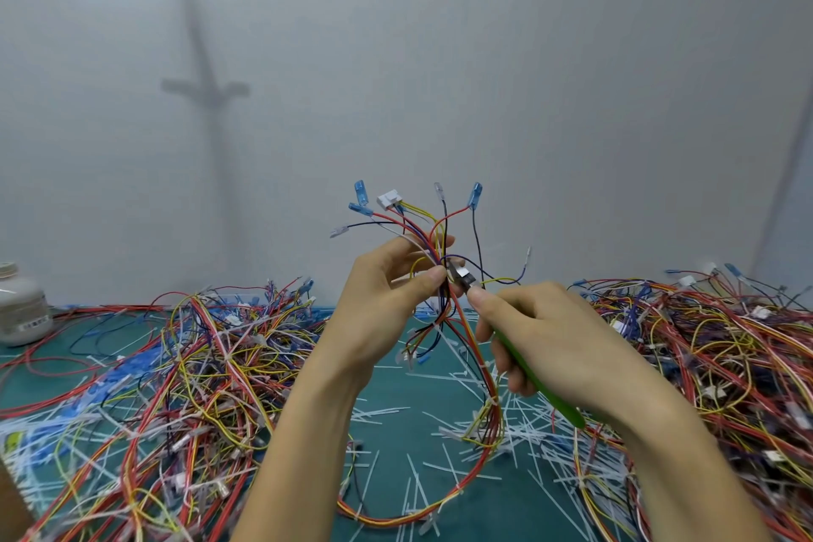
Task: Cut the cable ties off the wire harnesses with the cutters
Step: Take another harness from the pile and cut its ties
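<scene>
My left hand (387, 299) pinches a wire harness (433, 233) and holds it upright above the table. Its red, yellow, purple and black wires fan out at the top into blue terminals and a white connector (389, 199), and a long loop (484, 431) of it hangs down to the mat. My right hand (550, 339) grips the green-handled cutters (534, 374). The metal jaws (462, 277) sit against the bundle right beside my left thumb. I cannot make out the cable tie at the jaws.
Tangled harness piles lie on the green mat (396, 431) at left (198, 365) and right (704, 343). Cut white tie pieces (506, 409) litter the middle. A white jar (20, 304) stands at far left. A pale wall rises behind the table.
</scene>
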The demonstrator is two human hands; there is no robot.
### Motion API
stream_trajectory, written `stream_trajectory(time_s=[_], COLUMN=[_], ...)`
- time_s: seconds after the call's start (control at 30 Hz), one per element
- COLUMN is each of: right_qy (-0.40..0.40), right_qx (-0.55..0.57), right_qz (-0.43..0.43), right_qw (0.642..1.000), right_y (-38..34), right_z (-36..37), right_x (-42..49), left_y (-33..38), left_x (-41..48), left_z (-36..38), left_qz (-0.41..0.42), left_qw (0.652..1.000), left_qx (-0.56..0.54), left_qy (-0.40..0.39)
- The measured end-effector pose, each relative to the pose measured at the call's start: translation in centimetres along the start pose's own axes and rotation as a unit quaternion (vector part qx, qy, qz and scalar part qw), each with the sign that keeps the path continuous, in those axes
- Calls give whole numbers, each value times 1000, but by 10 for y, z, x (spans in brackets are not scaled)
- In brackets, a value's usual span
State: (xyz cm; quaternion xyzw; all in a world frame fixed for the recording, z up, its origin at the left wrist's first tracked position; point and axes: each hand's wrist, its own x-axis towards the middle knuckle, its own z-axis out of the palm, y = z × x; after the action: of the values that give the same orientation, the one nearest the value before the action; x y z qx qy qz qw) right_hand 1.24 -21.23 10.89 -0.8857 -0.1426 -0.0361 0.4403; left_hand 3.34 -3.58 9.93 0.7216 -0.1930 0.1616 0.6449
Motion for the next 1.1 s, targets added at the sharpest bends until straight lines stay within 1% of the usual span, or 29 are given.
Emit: stream_trajectory(time_s=[0.27, 0.47, 0.63, 0.77, 0.93, 1.1], right_qy=[7, -11, 39, 82, 72, 68], right_qx=[-2, 30, 49, 62, 35, 4], right_qz=[-15, -10, -22, -22, -21, -27], right_qw=[1000, 999, 998, 994, 997, 997], right_y=[0, 3, 4, 5, 5, 7], right_z=[3, -5, -7, -2, 5, 6], right_x=[2, 2, 2, 6, 9, 9], left_y=[-6, -9, -8, -5, -4, -5], left_x=[2, 3, 3, 2, 2, 2], left_z=[-1, -6, -14, -15, -9, -8], left_qz=[-28, -60, -96, -92, -103, -133], left_qw=[999, 995, 990, 992, 993, 990], left_qx=[11, -29, -10, 6, -5, -15], left_qy=[26, 76, 105, 90, 64, 33])
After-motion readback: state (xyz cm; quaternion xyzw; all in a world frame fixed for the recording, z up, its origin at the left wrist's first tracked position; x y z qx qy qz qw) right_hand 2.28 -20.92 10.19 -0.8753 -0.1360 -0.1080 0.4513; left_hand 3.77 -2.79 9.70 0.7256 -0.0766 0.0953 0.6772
